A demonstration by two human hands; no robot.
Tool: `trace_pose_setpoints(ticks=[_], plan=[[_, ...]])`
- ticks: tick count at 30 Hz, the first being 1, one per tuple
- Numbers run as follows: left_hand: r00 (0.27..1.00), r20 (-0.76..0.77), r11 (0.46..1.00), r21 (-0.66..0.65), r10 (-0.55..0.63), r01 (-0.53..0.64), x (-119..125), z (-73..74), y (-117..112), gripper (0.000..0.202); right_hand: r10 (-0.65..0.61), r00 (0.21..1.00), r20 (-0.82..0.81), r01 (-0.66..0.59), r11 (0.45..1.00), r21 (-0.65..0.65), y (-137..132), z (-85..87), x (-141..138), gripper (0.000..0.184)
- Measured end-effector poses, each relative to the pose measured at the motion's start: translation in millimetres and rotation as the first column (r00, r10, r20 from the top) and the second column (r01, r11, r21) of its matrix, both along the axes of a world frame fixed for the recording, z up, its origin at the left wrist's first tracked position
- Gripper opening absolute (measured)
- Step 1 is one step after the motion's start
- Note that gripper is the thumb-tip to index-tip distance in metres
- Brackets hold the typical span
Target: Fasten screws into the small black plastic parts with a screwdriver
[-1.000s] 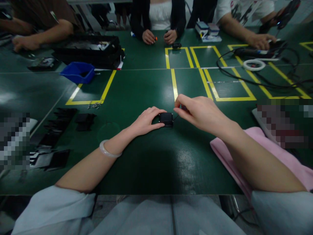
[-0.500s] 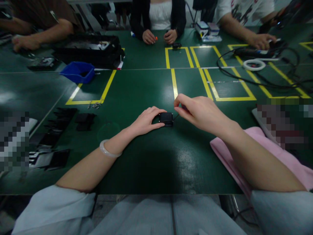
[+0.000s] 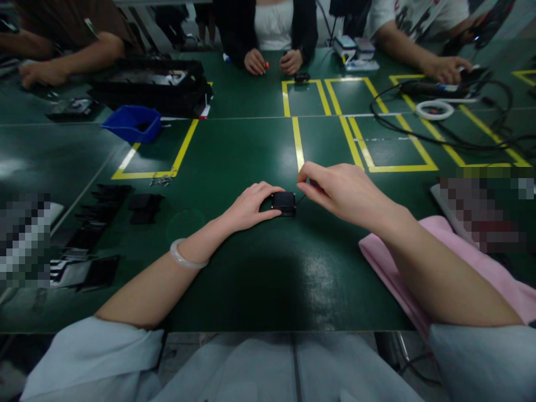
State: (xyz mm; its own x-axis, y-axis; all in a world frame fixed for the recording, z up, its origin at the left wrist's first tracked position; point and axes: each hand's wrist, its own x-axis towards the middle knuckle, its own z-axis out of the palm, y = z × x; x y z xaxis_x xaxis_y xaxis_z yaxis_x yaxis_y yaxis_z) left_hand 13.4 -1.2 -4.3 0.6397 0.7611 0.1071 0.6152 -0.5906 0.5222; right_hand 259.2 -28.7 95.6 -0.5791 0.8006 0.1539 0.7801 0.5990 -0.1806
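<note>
A small black rectangular box point(image 3: 284, 203) lies on the green table point(image 3: 251, 279), with small light bits at its corners. My left hand point(image 3: 251, 209) grips its left side between thumb and fingers. At the box's right side, my right hand point(image 3: 335, 190) is closed in a pinch on a thin dark rod point(image 3: 301, 199). The rod's tip reaches the box's right edge; the fingers hide its other end, so its exact kind does not show.
Small metal pieces point(image 3: 162, 180), black parts point(image 3: 144, 207) and a blue bin point(image 3: 133, 124) are to the left. Pink cloth point(image 3: 377, 251) lies under my right forearm. Across the table are co-workers' hands point(image 3: 255, 61), a black tray point(image 3: 151, 84) and black cables point(image 3: 460, 146).
Almost nothing differs. Both hands keep their hold at the black box, and the view has shifted very slightly.
</note>
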Motion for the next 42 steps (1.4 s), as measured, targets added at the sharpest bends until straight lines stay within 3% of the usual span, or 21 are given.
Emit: trace_pose_setpoints(ticks=[42], plan=[[1.000,0.005,1.000,0.029,-0.005,0.005,-0.1,-2.6,0.9,0.052,0.008,0.998,-0.068,-0.008,1.000,-0.003,2.6,-5.4,0.9,0.023]])
